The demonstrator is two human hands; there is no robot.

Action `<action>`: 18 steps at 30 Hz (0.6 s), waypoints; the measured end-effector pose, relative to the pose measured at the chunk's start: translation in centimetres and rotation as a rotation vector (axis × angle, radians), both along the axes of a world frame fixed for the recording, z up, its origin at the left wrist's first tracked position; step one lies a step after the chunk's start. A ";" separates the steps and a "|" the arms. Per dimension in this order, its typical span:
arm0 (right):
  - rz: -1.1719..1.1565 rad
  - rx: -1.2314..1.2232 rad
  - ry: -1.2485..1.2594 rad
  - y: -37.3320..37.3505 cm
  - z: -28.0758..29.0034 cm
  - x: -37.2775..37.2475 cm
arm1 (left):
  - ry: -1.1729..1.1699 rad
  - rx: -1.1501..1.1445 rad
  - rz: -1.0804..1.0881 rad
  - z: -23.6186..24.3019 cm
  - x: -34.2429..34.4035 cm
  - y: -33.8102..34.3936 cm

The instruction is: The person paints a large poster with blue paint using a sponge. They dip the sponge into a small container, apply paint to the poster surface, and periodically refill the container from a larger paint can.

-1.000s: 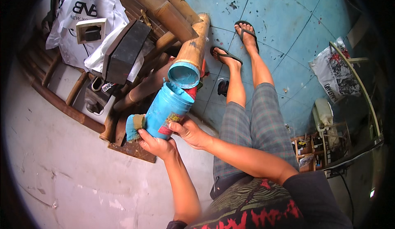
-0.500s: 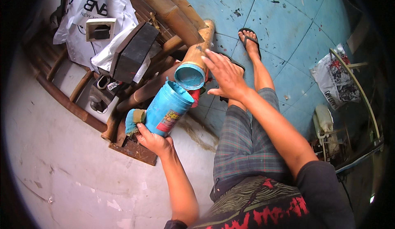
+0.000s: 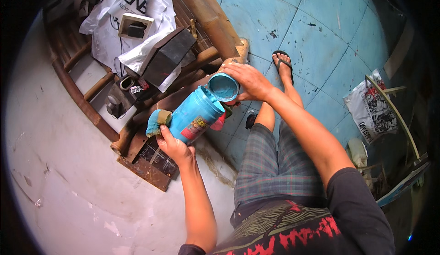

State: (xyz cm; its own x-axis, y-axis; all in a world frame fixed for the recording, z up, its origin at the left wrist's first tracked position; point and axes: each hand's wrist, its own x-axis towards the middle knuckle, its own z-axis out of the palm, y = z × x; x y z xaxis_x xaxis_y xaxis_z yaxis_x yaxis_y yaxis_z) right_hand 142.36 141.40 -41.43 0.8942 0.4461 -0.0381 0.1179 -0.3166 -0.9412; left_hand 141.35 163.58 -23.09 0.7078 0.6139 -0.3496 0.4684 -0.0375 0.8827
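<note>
In my left hand, closed around its lower side, a blue plastic jar with a coloured label leans with its open mouth up and to the right. A blue and tan sponge sits against the jar beside my left thumb; the fingers under the jar are hidden. My right hand has its fingers curled around the edge of a round lid, its inside coated with blue paint. The lid is right by the jar's mouth, near the end of the bamboo bench; whether they touch I cannot tell.
A bamboo bench carries a white plastic bag, a small white frame and a black box-like object. Blue floor tiles lie beyond my feet. Another printed bag lies at the right.
My right hand has come down from an open pose above the bamboo end and now grips the lid. The view has shifted slightly; my left hand still holds the jar.
</note>
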 end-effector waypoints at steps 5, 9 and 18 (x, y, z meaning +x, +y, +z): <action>-0.108 -0.058 -0.025 0.2 0.4 -0.7 | -0.055 0.027 -0.067 -0.5 -0.1 1.1; -0.052 -0.055 -0.060 0.5 0.6 -0.4 | -0.111 -0.007 -0.123 -0.6 -0.5 2.1; -0.056 -0.119 -0.055 0.4 1.4 -0.7 | -0.139 -0.009 -0.178 0.6 -0.3 3.6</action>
